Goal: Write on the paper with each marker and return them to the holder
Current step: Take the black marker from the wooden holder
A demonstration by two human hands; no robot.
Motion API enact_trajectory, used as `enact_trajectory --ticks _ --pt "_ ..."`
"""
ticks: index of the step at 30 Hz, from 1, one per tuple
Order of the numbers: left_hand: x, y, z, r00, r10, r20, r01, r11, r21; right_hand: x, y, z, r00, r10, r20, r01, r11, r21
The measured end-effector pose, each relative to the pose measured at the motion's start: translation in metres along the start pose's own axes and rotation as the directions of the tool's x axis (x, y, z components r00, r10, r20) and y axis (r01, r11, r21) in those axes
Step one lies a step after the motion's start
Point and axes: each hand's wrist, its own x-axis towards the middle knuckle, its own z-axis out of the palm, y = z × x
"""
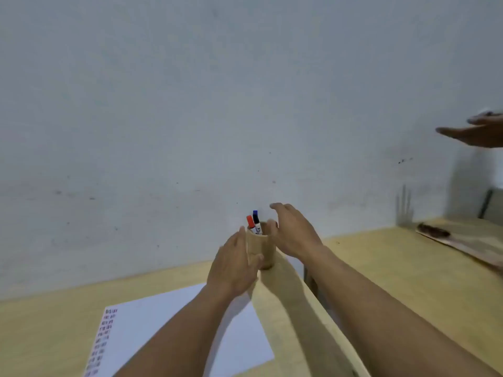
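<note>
A wooden cylindrical holder (264,251) stands near the table's far edge, against the wall. Two markers stand in it, one with a red cap (250,221) and one with a blue cap (255,215). My left hand (233,270) grips the holder's left side, with the thumb across its front. My right hand (295,234) hovers just right of the holder's rim, its fingers spread and holding nothing. A white sheet of paper (152,322) lies on the table in front of the holder, partly under my left forearm. Small red and blue marks run down its left edge.
The light wooden table (40,322) ends in an edge at the right, with a gap before a second table (394,268). That table carries a flat wooden board (462,244) with something dark on it. Another person's hand (473,131) reaches in at the upper right.
</note>
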Motion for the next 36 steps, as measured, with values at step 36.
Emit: enact_trajectory --ticks 36 --pt "0.026 -0.020 0.008 0.969 -0.204 -0.141 0.167 0.957 -0.238 0.040 -0.024 0.003 0.971 -0.095 -0.218 0.146 0.962 0.232"
